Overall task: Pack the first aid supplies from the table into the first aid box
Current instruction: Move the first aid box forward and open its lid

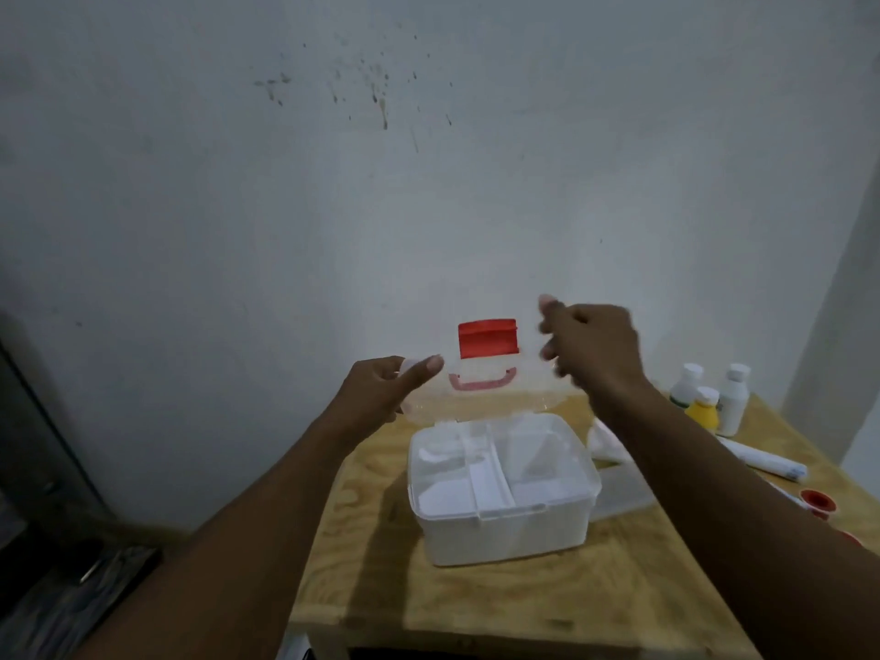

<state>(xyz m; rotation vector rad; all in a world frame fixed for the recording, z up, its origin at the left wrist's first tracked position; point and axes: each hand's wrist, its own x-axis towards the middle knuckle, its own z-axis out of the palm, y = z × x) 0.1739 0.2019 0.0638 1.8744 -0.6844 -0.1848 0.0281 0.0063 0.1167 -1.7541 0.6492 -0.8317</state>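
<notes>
Supplies (714, 402) sit right of the box (500, 497); right hand (590, 345), blurry, is nearer; left hand (381, 393) pinches the lid (485, 373).

A plain room, likely a home: stained white wall (381, 159) behind a small plywood table (381, 578).

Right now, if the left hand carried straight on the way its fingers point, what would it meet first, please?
The left hand points right, at the raised clear lid; it would most likely meet the lid's left edge first, and may already touch it; blur hides contact.
</notes>
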